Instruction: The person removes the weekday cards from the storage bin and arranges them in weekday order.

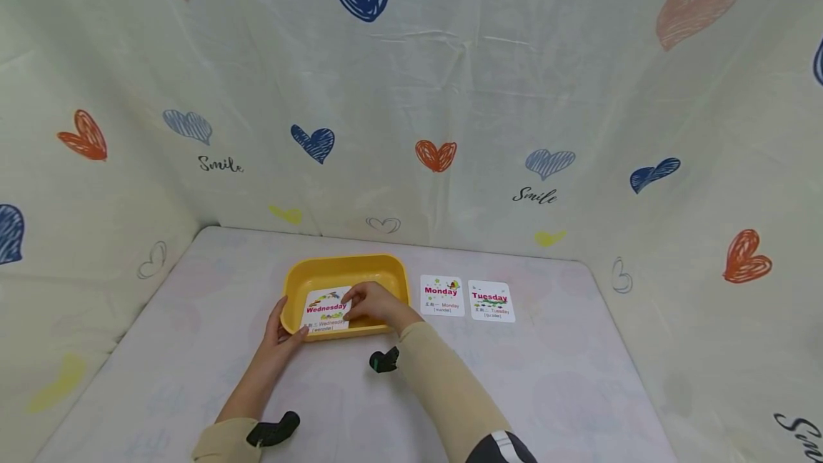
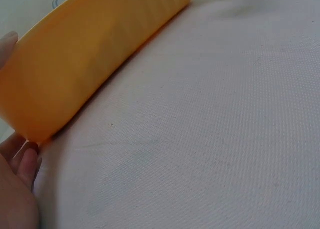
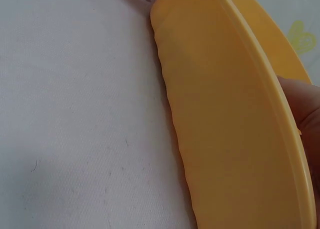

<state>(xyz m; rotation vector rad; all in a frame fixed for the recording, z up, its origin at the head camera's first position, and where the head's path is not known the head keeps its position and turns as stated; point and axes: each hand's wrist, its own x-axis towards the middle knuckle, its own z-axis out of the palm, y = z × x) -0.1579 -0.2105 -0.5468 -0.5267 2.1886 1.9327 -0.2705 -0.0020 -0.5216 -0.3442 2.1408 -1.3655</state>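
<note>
A yellow tray [image 1: 386, 274] lies on the table, its side wall also showing in both wrist views. My left hand [image 1: 278, 338] grips its near left corner, thumb at the near rim and fingers along the left side. Inside the tray is a white card printed Wednesday [image 1: 326, 309]. My right hand [image 1: 376, 304] reaches over the near rim and pinches the right edge of that card. In the right wrist view the tray wall [image 3: 220, 109] hides the card and most of the right hand [image 3: 302, 101].
Two white cards, Monday [image 1: 441, 296] and Tuesday [image 1: 491, 301], lie side by side on the table [image 1: 553, 370] to the right of the tray. A pale curtain [image 1: 476, 113] with printed hearts hangs behind the table and at both sides.
</note>
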